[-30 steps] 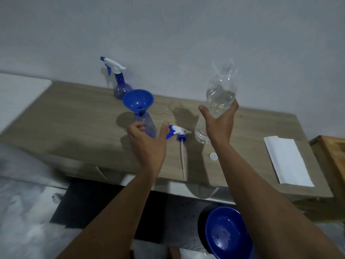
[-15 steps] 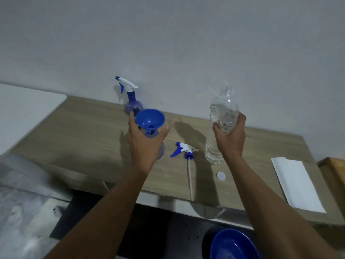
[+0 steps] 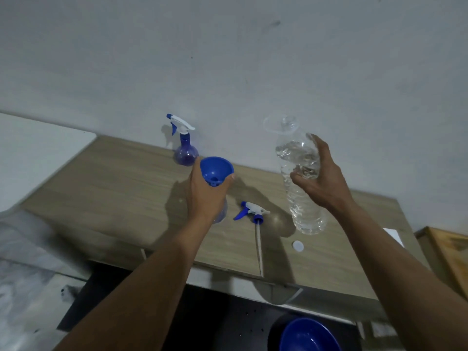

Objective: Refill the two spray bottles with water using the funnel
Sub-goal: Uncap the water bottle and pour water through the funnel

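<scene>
A blue funnel sits in the neck of an open blue spray bottle on the wooden table. My left hand grips that bottle just under the funnel and hides most of it. My right hand holds a clear, uncapped water bottle lifted off the table, its mouth tilted slightly left toward the funnel. The removed white-and-blue trigger head with its long tube lies on the table between my hands. A second blue spray bottle, trigger fitted, stands at the back by the wall.
A small white cap lies on the table near the front. White paper shows behind my right forearm. A wooden box stands at the right. A blue bowl sits low down in front of the table.
My left hand has closed around the bottle under the funnel. My right hand has lifted the water bottle off the table and begun tilting it left.
</scene>
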`<state>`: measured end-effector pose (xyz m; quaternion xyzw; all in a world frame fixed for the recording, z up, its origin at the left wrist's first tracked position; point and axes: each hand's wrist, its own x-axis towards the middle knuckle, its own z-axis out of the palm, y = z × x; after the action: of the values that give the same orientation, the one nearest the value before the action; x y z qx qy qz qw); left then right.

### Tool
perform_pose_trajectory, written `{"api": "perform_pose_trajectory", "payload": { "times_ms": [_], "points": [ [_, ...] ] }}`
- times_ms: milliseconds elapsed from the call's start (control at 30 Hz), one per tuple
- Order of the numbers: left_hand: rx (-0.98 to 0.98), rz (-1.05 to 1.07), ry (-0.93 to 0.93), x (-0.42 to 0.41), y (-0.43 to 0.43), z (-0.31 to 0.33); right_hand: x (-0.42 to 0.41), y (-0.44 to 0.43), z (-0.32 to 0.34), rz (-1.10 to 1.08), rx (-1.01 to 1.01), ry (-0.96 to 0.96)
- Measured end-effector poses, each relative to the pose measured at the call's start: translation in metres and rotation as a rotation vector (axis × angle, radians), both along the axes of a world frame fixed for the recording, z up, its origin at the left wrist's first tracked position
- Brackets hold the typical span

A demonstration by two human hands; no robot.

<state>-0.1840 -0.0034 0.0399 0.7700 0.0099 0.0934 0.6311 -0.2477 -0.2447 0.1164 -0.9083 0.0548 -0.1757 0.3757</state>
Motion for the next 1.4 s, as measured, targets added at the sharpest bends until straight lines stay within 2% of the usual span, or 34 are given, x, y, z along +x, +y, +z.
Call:
{"api": "perform_pose_trajectory", "payload": {
  "times_ms": [267,567,1400],
  "points": [
    [0.059,-0.051,-0.007,0.007,0.010,0.002,0.002,0.017,0.038,0.170,-0.253,0.171],
    [0.042,-0.119,-0.005,0.009,0.018,0.005,0.009,0.030,0.053,0.245,-0.386,0.311],
    [0.077,-0.180,0.025,0.022,0.025,0.001,0.024,0.046,0.063,0.292,-0.522,0.497]
  ]
}}
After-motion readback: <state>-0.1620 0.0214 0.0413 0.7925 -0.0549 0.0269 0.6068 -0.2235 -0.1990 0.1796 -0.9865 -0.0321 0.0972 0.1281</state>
